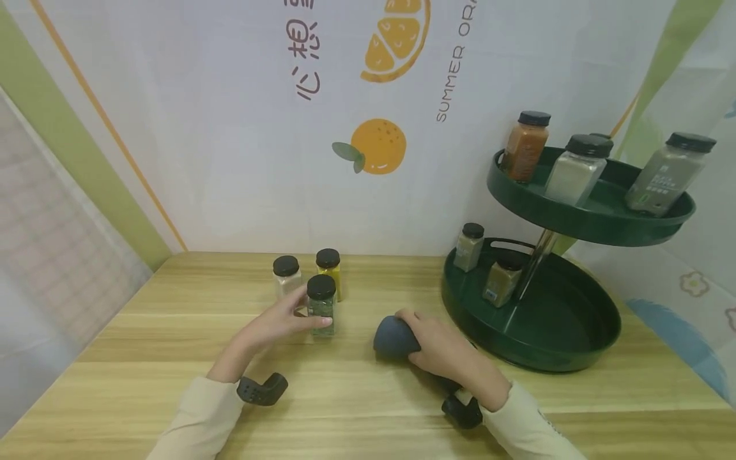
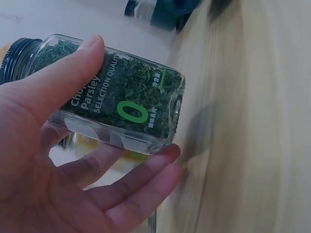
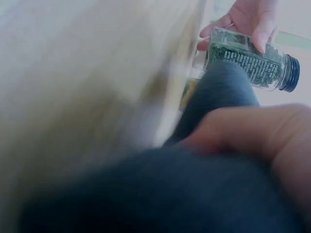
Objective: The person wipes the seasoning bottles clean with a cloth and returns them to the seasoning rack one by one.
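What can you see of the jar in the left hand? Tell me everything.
The jar is clear and square-sided, glass by its look, with a ridged black lid on. Dark green flakes fill most of it; white print includes "Parsley", above a green ring. It stands roughly upright, pinched between the thumb and fingers of the left hand. Its base appears off the table. A pale jar and a yellow jar stand behind it.
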A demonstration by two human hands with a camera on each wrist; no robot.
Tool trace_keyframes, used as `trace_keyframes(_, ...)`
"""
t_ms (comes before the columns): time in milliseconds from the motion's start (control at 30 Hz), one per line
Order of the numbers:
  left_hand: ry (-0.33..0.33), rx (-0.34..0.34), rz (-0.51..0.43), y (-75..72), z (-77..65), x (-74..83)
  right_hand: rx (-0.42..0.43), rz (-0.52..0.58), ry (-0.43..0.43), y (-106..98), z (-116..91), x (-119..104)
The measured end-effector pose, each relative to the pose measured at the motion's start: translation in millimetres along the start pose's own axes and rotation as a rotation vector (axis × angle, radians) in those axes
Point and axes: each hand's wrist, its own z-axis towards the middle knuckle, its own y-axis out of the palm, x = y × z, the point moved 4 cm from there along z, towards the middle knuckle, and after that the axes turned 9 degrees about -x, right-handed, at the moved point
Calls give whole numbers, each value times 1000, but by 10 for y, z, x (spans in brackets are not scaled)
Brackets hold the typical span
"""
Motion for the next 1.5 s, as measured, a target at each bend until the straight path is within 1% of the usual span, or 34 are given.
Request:
trace_keyframes(100, 48, -59, -22, 107, 54, 81, 67, 27, 22, -108, -31, -1)
trace_keyframes(167, 55, -89, -27, 189, 81, 133, 114, 50, 32, -193, -62, -9)
trace_keyframes(200, 55, -105, -35, 235, 99, 161, 142, 54, 31, -239, -80, -15)
trace_keyframes(267, 20, -114, -36, 324, 122, 199, 208, 69, 23, -337, -119, -27)
trace_keyframes(367, -12, -132, -33, 452, 161, 254, 324, 107, -1, -488, -192, -48)
trace_keyframes(433, -10, -149, -34, 527, 185, 279, 387, 132, -30, -573, -241, -69)
trace_keyframes(500, 16, -177, -43, 592, 207, 304, 419, 152, -55, -635, -284, -102)
trace_keyframes(567, 35, -193, -42, 639, 221, 319, 413, 161, -73, -665, -311, -144)
trace_keyframes(667, 55, -200, -22, 682, 239, 339, 377, 154, -88, -661, -318, -209)
trace_keyframes(800, 53, -189, 12, 706, 245, 342, 353, 98, -117, -614, -301, -280)
trace_keyframes(900, 54, -188, 9, 718, 242, 337, 340, 54, -112, -581, -291, -305)
trace_keyframes(1067, 57, -201, -8, 730, 240, 331, 275, 68, -80, -553, -285, -299)
trace_keyframes(1233, 69, -219, -30, 734, 254, 326, 234, 64, -79, -577, -282, -289)
trace_keyframes(1367, 92, -229, -40, 740, 262, 335, 199, 55, -69, -598, -275, -259)
trace_keyframes(1500, 107, -233, -36, 751, 280, 333, 170, 56, -67, -604, -263, -204)
